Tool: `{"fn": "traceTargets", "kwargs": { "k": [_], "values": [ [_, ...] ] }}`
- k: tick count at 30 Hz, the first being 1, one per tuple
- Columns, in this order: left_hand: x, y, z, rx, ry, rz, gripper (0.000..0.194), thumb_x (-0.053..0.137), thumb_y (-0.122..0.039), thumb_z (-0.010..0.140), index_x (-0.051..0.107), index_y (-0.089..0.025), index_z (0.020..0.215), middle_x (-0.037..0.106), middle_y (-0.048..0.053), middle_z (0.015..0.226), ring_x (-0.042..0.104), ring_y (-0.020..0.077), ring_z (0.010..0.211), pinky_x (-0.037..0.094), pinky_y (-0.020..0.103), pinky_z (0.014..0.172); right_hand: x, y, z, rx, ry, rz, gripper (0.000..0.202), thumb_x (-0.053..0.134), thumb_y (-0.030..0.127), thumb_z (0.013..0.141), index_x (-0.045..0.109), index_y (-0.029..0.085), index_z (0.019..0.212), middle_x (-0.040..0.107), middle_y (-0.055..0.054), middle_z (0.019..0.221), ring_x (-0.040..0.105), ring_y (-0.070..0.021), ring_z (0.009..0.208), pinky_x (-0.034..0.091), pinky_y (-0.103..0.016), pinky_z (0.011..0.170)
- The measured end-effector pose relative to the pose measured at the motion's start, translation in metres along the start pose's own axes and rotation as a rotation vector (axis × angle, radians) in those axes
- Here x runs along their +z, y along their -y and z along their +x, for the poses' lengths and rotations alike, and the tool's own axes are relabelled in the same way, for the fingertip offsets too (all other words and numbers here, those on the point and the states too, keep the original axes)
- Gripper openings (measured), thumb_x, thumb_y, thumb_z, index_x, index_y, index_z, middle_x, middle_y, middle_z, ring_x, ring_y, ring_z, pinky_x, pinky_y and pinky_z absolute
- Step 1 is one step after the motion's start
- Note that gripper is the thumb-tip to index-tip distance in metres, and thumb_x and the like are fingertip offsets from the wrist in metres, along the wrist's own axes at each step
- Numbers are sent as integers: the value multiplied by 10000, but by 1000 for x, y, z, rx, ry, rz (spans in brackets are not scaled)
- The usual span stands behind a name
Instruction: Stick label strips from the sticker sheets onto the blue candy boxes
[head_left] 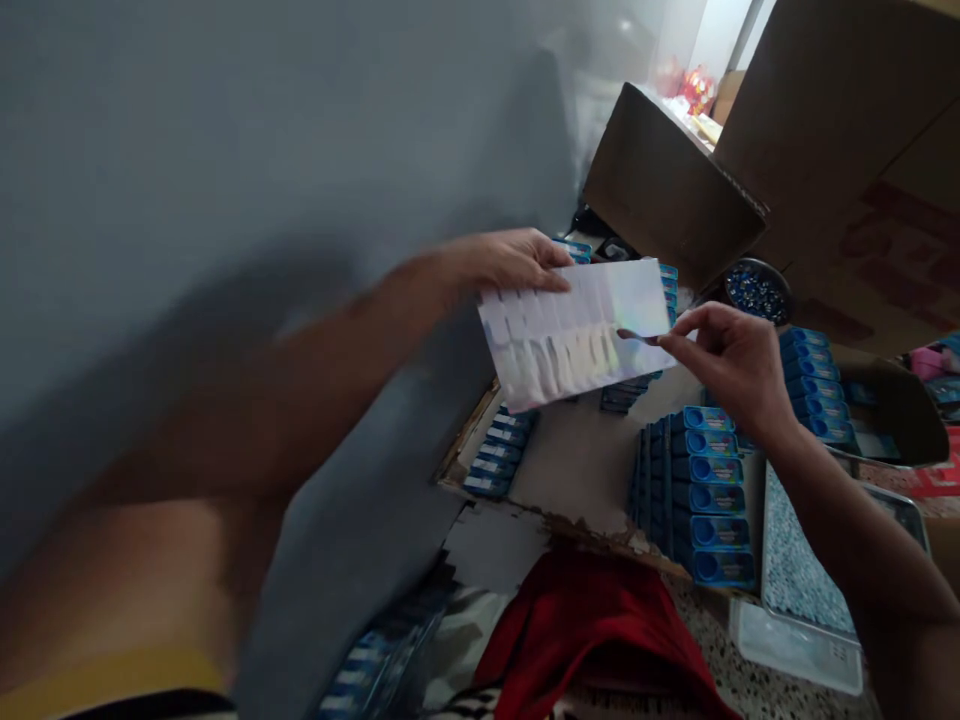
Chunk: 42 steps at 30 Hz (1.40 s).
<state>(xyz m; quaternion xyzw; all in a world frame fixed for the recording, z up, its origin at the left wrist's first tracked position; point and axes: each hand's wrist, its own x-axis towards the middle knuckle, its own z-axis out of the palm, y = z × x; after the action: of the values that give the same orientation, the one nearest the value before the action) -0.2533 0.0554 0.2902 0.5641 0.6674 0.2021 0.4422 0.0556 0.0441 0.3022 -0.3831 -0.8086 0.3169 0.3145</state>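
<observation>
My left hand (521, 262) grips the upper left edge of a shiny white sticker sheet (637, 290), thumb on top. Rows of long pale stickers cover most of the sheet, while its right part looks bare and has a rainbow sheen. My right hand (731, 355) is closed in a pinch at the sheet's right edge. Between its thumb and forefinger is a small narrow sticker strip (637, 338), dark at its far end, lying over the sheet. Below the sheet stand stacks of small blue boxes (712, 500) on a worn board (570, 470).
More blue boxes (814, 385) are stacked at the right. Nearby are a round bowl of beads (757, 290), a tray of pale blue beads (799, 555) and a clear plastic lid (795, 650). Large cardboard boxes (667, 190) stand behind; a grey wall (225, 120) borders the left.
</observation>
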Motion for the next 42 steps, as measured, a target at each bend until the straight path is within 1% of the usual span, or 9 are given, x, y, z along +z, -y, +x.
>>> {"fn": "traceTargets", "kwargs": {
  "k": [2,4,7,9,13,17,23,31,42],
  "values": [
    [-14,0,16,-33,74,94,368,588,-209,1037,707,-89,1365,759,10,834,677,131,773,562,333,902,-8,-5,-2,130,3,177,314,838,472,866,724,181,832,494,56,593,367,-85,556,264,-261,544],
    [-10,-4,22,50,-85,265,433,638,-189,1021,647,-69,1437,779,36,1018,680,143,942,522,348,1035,-12,-14,-5,257,22,331,381,874,520,812,705,179,815,507,56,606,343,-71,543,240,-250,511],
    [33,-11,5,301,-566,363,419,783,-221,937,715,-103,1333,748,81,1260,640,205,1198,447,365,1165,-19,-29,-14,400,45,489,430,929,535,727,685,184,776,469,75,576,294,-56,514,216,-246,482],
    [78,-15,-21,383,-701,203,275,786,-363,953,782,-144,1120,770,87,1137,680,219,1079,517,369,1068,-24,-35,-21,452,60,553,433,954,523,698,691,186,765,452,83,560,273,-51,501,207,-249,473],
    [166,-17,-58,294,-343,-402,554,773,-668,888,734,-154,1092,754,58,830,676,167,680,553,287,657,-36,-36,-34,485,68,585,444,993,514,656,704,186,735,461,79,548,274,-46,488,195,-254,461],
    [211,-21,-53,121,-144,-796,765,910,-703,697,679,-163,1187,775,67,929,676,137,641,548,252,586,-44,-36,-44,513,72,591,458,1007,528,635,703,197,723,460,79,534,281,-47,472,193,-252,447],
    [226,-28,-38,109,-112,-916,551,931,-652,689,693,-170,809,732,38,787,602,100,610,506,231,586,-46,-55,-61,573,13,569,439,999,515,623,720,190,716,483,71,521,285,-44,461,183,-237,436],
    [234,-15,-33,53,-12,-837,532,960,-616,641,667,-180,727,654,-5,650,544,95,565,433,223,545,-25,-91,-88,644,-98,298,425,920,556,647,744,171,694,663,-9,626,470,-91,521,339,-218,429],
    [241,1,-28,6,38,-777,526,926,-624,647,662,-171,685,583,-15,614,455,81,538,337,230,513,-16,-103,-95,720,-58,135,320,820,486,700,756,173,725,619,9,590,524,-121,494,403,-213,376]
  ]
}}
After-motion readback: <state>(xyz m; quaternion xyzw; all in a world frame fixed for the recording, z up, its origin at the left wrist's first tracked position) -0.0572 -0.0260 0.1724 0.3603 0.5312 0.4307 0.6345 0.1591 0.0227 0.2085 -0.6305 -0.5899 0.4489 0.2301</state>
